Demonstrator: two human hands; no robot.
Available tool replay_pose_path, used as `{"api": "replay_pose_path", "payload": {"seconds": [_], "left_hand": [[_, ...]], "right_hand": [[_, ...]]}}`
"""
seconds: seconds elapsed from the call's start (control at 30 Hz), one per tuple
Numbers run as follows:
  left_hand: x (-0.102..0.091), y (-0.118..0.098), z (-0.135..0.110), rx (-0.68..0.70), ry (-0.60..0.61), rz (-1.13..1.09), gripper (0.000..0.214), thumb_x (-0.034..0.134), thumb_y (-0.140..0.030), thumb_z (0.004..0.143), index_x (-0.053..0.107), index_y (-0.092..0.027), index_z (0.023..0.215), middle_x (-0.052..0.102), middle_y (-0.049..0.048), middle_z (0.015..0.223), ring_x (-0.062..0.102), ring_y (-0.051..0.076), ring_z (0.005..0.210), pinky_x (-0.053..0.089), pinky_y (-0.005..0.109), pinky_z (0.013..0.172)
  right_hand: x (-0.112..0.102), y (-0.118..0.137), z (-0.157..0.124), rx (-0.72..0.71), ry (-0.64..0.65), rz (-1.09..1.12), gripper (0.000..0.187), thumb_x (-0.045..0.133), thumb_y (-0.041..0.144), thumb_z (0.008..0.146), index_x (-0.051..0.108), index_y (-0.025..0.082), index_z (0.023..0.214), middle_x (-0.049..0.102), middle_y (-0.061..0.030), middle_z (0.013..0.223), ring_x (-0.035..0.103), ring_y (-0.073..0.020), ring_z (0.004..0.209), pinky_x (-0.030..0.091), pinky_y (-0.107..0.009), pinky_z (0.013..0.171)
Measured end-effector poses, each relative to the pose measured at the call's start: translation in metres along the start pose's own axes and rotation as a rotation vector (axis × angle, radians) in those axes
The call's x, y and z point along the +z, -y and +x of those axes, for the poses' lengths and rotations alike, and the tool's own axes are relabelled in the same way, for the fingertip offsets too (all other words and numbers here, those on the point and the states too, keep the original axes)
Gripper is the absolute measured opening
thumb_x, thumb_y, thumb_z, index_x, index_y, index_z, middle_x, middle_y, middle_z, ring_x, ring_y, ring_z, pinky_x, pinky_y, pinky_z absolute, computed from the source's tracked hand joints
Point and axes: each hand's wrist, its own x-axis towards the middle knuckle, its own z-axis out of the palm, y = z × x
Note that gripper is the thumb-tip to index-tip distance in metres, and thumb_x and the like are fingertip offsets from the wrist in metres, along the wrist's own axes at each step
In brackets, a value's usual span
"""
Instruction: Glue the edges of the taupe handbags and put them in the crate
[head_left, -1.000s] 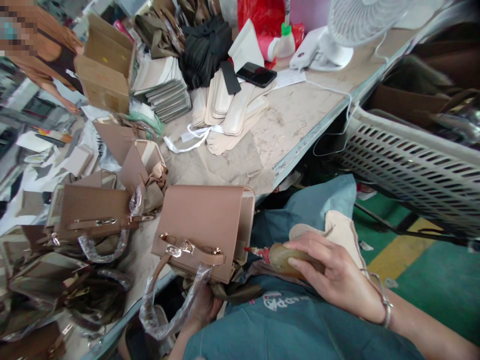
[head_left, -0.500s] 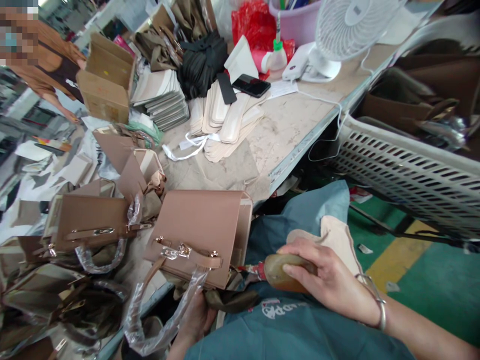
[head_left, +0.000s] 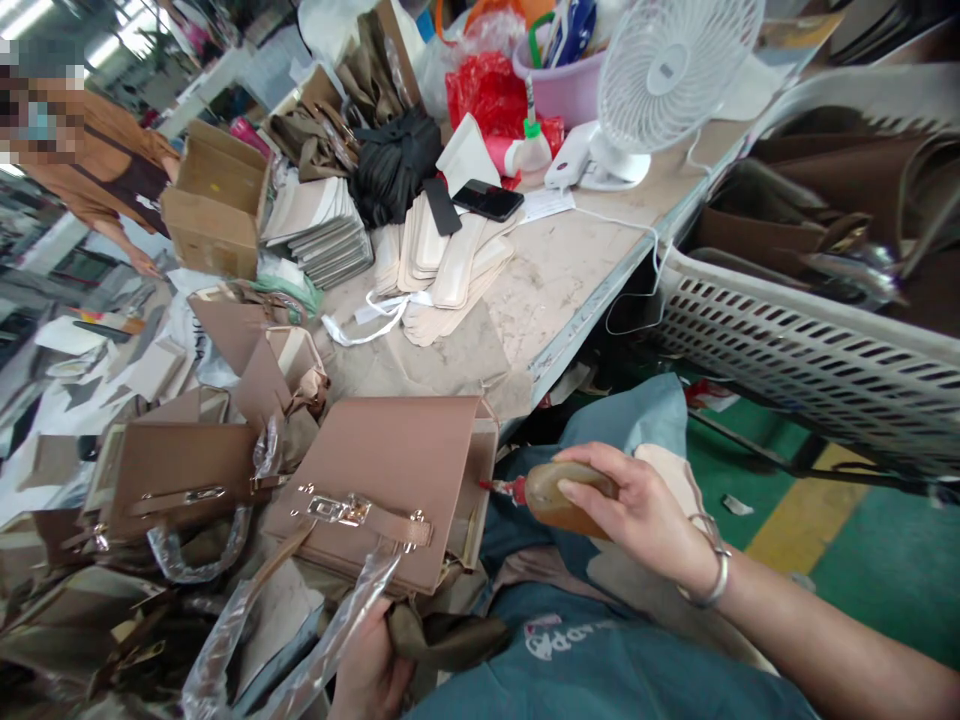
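My right hand (head_left: 630, 515) is closed around a squeeze bottle (head_left: 566, 500) of amber liquid, probably glue. Its red nozzle points left, at the open side of a tan handbag (head_left: 397, 460); whether the tip touches is unclear. This handbag lies tilted at the table edge, flap and metal turn-lock facing up, with its plastic-wrapped handle (head_left: 345, 610) hanging toward me. Beneath its lower edge my left hand (head_left: 371, 660) grips the bag near the olive lining (head_left: 450, 635), fingers partly hidden. A teal apron (head_left: 600, 660) covers my lap.
More tan handbags (head_left: 180, 460) crowd the left. Behind are stacked pale panels (head_left: 442, 270), a phone (head_left: 487, 200), a white fan (head_left: 667, 90) and a cardboard box (head_left: 217, 200). A white crate (head_left: 810, 330) of brown pieces stands right. One person (head_left: 112, 160) is at far left.
The bottle in my right hand has moved up along the handbag's side. My left hand and the bag's handle have shifted down and left. The camera view has tilted slightly upward.
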Motion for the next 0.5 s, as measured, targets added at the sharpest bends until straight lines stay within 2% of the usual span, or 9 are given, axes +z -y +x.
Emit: {"api": "replay_pose_path", "payload": {"seconds": [0.13,0.2,0.37,0.5], "left_hand": [[-0.009,-0.001,0.004,-0.004,-0.038,-0.037,0.035,0.058,-0.004,0.056,0.068,-0.018,0.087,0.073,-0.0006,0.069,0.071,0.024,0.079,0.057,0.033,0.077],[-0.013,-0.002,0.004,0.019,-0.044,0.003,0.034,0.059,-0.006,0.055,0.068,-0.020,0.084,0.072,-0.0015,0.068,0.072,0.024,0.078,0.058,0.034,0.075],[-0.008,-0.012,-0.007,0.052,0.045,0.092,0.025,0.067,-0.014,0.054,0.069,-0.021,0.078,0.075,0.0004,0.078,0.070,0.029,0.090,0.059,0.036,0.073],[-0.001,-0.021,-0.015,0.046,0.065,0.114,0.011,0.068,-0.019,0.054,0.068,-0.020,0.066,0.074,0.0018,0.071,0.069,0.031,0.093,0.058,0.037,0.074]], "right_hand": [[0.000,0.007,-0.010,0.067,0.095,0.127,0.016,0.058,0.025,0.087,0.064,0.022,0.101,0.070,-0.0017,0.097,0.065,-0.0170,0.088,0.052,-0.027,0.078],[0.001,0.003,-0.007,0.055,0.061,0.090,0.017,0.058,0.024,0.086,0.064,0.022,0.101,0.070,-0.0024,0.097,0.065,-0.0179,0.089,0.051,-0.029,0.079],[0.001,-0.015,0.018,0.039,-0.105,-0.038,0.020,0.057,0.025,0.084,0.064,0.020,0.102,0.069,-0.0050,0.098,0.064,-0.0212,0.092,0.049,-0.035,0.084],[0.001,-0.017,0.026,0.060,-0.123,-0.005,0.021,0.057,0.026,0.083,0.064,0.020,0.102,0.070,-0.0049,0.099,0.064,-0.0216,0.092,0.049,-0.036,0.086]]}}
